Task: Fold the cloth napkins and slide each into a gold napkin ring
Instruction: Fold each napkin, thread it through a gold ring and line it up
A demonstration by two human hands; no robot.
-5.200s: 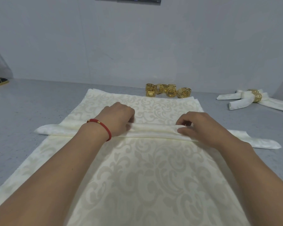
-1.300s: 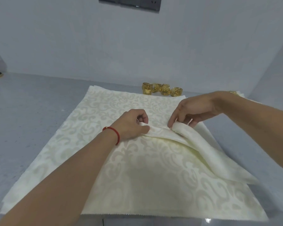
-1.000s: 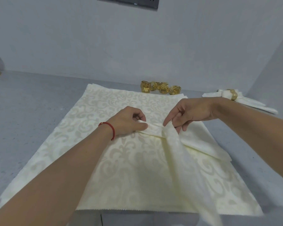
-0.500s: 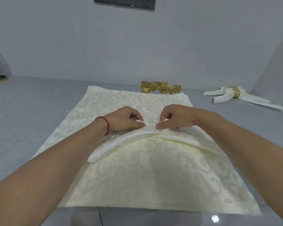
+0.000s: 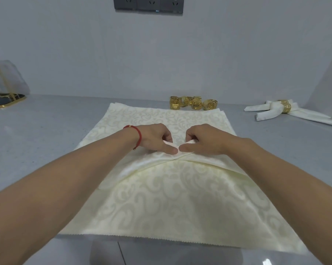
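A cream folded napkin strip (image 5: pixel 142 166) lies bent into an inverted V on top of a stack of flat patterned napkins (image 5: pixel 172 203). Its two ends run down and outward under my forearms. My left hand (image 5: pixel 154 139) and my right hand (image 5: pixel 203 139) meet at the peak of the V, fingers curled, thumbs pressing on the crossing, each pinching the cloth. Several loose gold napkin rings (image 5: pixel 192 102) stand behind the stack. A finished napkin in a gold ring (image 5: pixel 284 109) lies at the far right.
The grey table (image 5: pixel 42 131) runs to a white wall, which carries a dark socket strip (image 5: pixel 148 4). A dark tray with a gold rim (image 5: pixel 5 98) and a translucent cover sit at the far left. The table's front edge lies just below the stack.
The straight strip has been bent at its middle: the right end swung down first, then the left end. Both hands have closed in on the peak, and their thumbs now nearly touch.
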